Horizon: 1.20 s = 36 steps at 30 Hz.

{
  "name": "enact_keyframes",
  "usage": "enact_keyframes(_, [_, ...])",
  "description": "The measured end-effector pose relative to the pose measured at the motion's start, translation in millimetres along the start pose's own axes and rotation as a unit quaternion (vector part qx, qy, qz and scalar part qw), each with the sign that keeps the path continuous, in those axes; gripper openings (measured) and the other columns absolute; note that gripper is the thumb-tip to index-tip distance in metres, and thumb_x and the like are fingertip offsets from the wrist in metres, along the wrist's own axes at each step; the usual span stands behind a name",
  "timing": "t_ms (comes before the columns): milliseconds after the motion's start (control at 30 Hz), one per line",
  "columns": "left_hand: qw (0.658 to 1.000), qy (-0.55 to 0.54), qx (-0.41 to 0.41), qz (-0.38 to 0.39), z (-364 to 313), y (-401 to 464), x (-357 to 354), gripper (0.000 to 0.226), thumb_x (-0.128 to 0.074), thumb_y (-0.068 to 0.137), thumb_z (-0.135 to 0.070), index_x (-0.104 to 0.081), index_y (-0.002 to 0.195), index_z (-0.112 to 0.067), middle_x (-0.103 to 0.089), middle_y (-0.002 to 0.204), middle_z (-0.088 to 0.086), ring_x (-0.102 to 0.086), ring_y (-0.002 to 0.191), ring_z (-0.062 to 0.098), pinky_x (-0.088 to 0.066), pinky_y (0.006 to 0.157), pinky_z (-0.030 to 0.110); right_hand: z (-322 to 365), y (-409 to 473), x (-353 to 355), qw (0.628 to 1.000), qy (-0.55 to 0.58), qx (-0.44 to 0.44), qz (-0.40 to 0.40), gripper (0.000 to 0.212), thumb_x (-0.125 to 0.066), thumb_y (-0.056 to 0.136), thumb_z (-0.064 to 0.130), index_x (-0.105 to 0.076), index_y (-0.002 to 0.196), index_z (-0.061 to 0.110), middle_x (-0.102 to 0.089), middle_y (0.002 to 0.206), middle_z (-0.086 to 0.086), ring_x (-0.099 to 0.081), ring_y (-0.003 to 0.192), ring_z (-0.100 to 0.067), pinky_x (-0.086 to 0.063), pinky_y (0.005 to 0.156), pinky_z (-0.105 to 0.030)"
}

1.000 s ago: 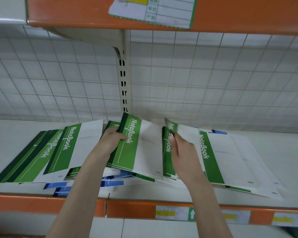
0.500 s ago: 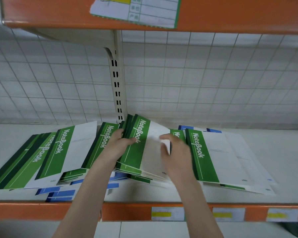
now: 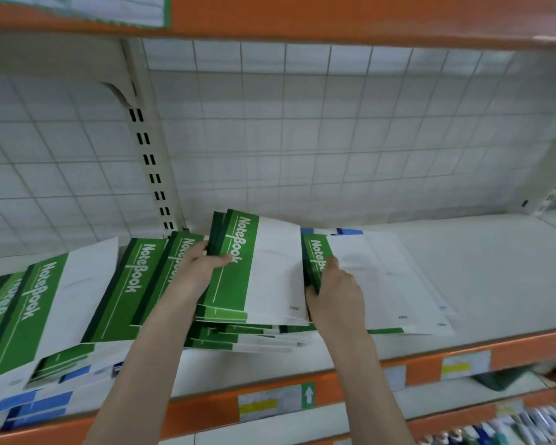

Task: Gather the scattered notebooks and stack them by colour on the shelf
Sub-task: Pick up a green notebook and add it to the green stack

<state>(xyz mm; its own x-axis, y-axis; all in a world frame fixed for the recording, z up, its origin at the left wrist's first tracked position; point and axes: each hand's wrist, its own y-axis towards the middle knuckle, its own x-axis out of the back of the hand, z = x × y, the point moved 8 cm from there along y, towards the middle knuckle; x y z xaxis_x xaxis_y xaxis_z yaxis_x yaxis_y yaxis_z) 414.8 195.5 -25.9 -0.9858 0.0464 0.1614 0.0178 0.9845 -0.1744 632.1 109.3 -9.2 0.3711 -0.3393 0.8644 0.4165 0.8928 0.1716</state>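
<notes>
Green-and-white notebooks lie scattered on the white shelf [image 3: 495, 284]. My left hand [image 3: 199, 268] grips a small stack of green notebooks [image 3: 264, 271] by its spine edge, thumb on the top cover, raised a little above the others. My right hand [image 3: 334, 293] grips the spine edge of the green notebook on the right [image 3: 373, 277], which lies on a few more. More green notebooks [image 3: 77, 300] fan out to the left. Blue notebooks [image 3: 39, 406] show under the pile at the front left, and a blue corner [image 3: 350, 231] peeks out behind the right pile.
A wire-grid back panel [image 3: 334, 139] and a slotted upright [image 3: 148, 155] stand behind. The orange front rail [image 3: 430, 367] carries price tags. An orange shelf [image 3: 334, 14] hangs overhead. Pens [image 3: 527, 425] show on the lower shelf at the bottom right.
My right hand moved off the centre stack to the spine of the right notebook. The camera shifted right and tilted; the left hand keeps its hold.
</notes>
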Motion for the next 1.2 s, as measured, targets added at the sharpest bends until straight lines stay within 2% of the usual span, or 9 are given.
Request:
enact_keyframes(300, [1.0, 0.012, -0.016, -0.019, 3, 1, -1, 0.037, -0.06, 0.09, -0.01, -0.051, 0.125, -0.009, -0.061, 0.113, 0.009, -0.059, 0.098, 0.025, -0.047, 0.09, 0.038, 56, -4, 9, 0.981, 0.183, 0.061, 0.014, 0.041, -0.042, 0.096, 0.009, -0.039, 0.137, 0.01, -0.06, 0.074, -0.005, -0.051, 0.056, -0.015, -0.039, 0.048, -0.019])
enact_keyframes(433, [0.999, 0.004, -0.026, -0.034, 3, -4, -1, 0.046, -0.042, 0.097, -0.045, -0.05, 0.131, -0.014, -0.055, 0.13, 0.007, -0.054, 0.107, 0.02, -0.041, 0.094, 0.034, 102, -28, -21, 0.964, 0.217, 0.127, 0.085, 0.045, -0.041, 0.097, 0.013, -0.032, 0.142, 0.017, -0.051, 0.064, 0.005, -0.045, 0.049, -0.003, -0.032, 0.036, -0.01])
enact_keyframes(500, [0.999, 0.043, -0.027, -0.007, 5, -8, -3, 0.058, -0.049, 0.09, -0.057, -0.048, 0.132, -0.016, -0.057, 0.126, 0.004, -0.055, 0.116, 0.025, -0.042, 0.099, 0.043, 107, -32, -34, 0.955, 0.241, 0.117, 0.125, 0.042, -0.039, 0.097, 0.013, -0.036, 0.139, 0.02, -0.059, 0.076, 0.0, -0.051, 0.055, -0.007, -0.034, 0.043, -0.011])
enact_keyframes(600, [0.997, 0.056, -0.061, -0.012, 2, -10, 3, 0.02, -0.06, 0.091, -0.026, -0.057, 0.109, -0.017, -0.067, 0.101, 0.004, -0.064, 0.098, 0.026, -0.05, 0.076, 0.036, 99, -28, -32, 0.939, 0.295, 0.094, 0.153, 0.04, -0.04, 0.096, 0.008, -0.044, 0.135, 0.02, -0.062, 0.09, 0.004, -0.054, 0.059, 0.0, -0.041, 0.05, -0.008])
enact_keyframes(700, [0.993, -0.025, -0.112, -0.025, -7, -18, 15, 0.027, -0.061, 0.09, -0.017, -0.057, 0.117, -0.02, -0.069, 0.105, -0.002, -0.066, 0.094, 0.015, -0.051, 0.076, 0.032, 72, -9, 1, 0.96, 0.268, 0.075, 0.034, 0.048, -0.05, 0.097, 0.017, -0.036, 0.143, 0.014, -0.062, 0.113, 0.002, -0.056, 0.082, 0.004, -0.038, 0.075, 0.003])
enact_keyframes(767, [0.98, -0.088, -0.175, -0.021, -23, -28, 23, 0.03, -0.064, 0.087, -0.019, -0.057, 0.114, -0.03, -0.072, 0.1, -0.009, -0.068, 0.09, 0.011, -0.054, 0.073, 0.029, 55, 3, 13, 0.962, 0.27, 0.042, 0.023, 0.061, -0.053, 0.095, 0.035, -0.028, 0.146, 0.013, -0.054, 0.13, -0.001, -0.058, 0.097, -0.009, -0.038, 0.092, -0.015])
enact_keyframes(933, [0.938, -0.115, -0.326, -0.001, -71, -54, 33, 0.038, -0.065, 0.079, -0.038, -0.051, 0.113, -0.046, -0.066, 0.114, -0.01, -0.064, 0.105, 0.012, -0.057, 0.078, 0.028, 68, 6, 24, 0.891, 0.444, 0.082, 0.055, 0.035, -0.049, 0.094, 0.044, -0.038, 0.076, 0.016, -0.039, 0.073, -0.005, -0.04, 0.066, -0.012, -0.039, 0.062, -0.02])
enact_keyframes(1100, [0.932, -0.102, -0.345, -0.039, -90, -62, 40, 0.03, -0.068, 0.068, -0.051, -0.059, 0.095, -0.058, -0.069, 0.097, -0.021, -0.067, 0.09, 0.003, -0.053, 0.066, 0.015, 83, 2, 25, 0.82, 0.556, 0.124, 0.061, 0.034, -0.059, 0.088, 0.047, -0.058, 0.114, 0.025, -0.064, 0.105, 0.019, -0.057, 0.1, 0.006, -0.044, 0.087, -0.011])
enact_keyframes(1200, [0.937, -0.113, -0.327, -0.053, -82, -61, 35, 0.03, -0.079, 0.064, -0.047, -0.062, 0.085, -0.059, -0.07, 0.09, -0.022, -0.069, 0.082, 0.001, -0.052, 0.06, 0.013, 84, 1, 13, 0.83, 0.536, 0.138, 0.066, 0.039, -0.06, 0.085, 0.053, -0.056, 0.12, 0.036, -0.062, 0.116, 0.022, -0.055, 0.112, 0.004, -0.046, 0.092, -0.015])
